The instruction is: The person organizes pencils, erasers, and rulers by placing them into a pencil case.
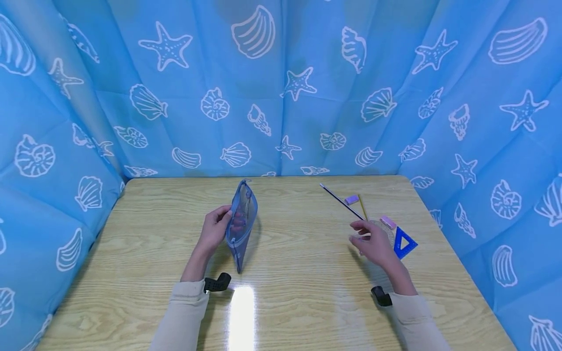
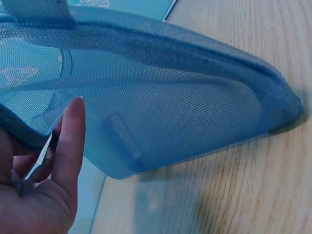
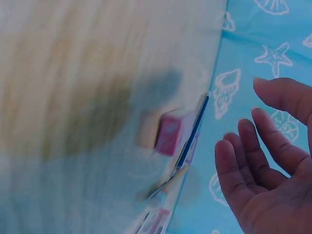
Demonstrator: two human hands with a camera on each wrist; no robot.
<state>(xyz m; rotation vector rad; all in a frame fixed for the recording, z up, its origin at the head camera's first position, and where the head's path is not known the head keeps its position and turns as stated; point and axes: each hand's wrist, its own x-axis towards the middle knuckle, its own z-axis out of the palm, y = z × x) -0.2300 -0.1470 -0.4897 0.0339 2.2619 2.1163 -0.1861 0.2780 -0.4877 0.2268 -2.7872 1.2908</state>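
My left hand (image 1: 215, 226) holds a blue-grey mesh zip pouch (image 1: 247, 229) by its near-left rim, the mouth gaping upward. In the left wrist view, the mesh wall (image 2: 195, 112) shows a darker rectangular patch (image 2: 122, 136); whether it lies inside I cannot tell. My right hand (image 1: 375, 243) hovers at the right of the table, its fingers loosely bent and nothing between them. Around it lie a dark pencil (image 1: 340, 201), a yellow pencil (image 1: 363, 206), two pink erasers (image 1: 351, 200) and a blue set square (image 1: 404, 243). A pale rounded piece (image 1: 388, 231) is partly hidden behind the right hand.
The wooden table (image 1: 290, 273) has a bright glare patch near its front. A blue curtain (image 1: 281, 87) with white shells and starfish encloses the back and both sides. Each wrist wears a black camera mount.
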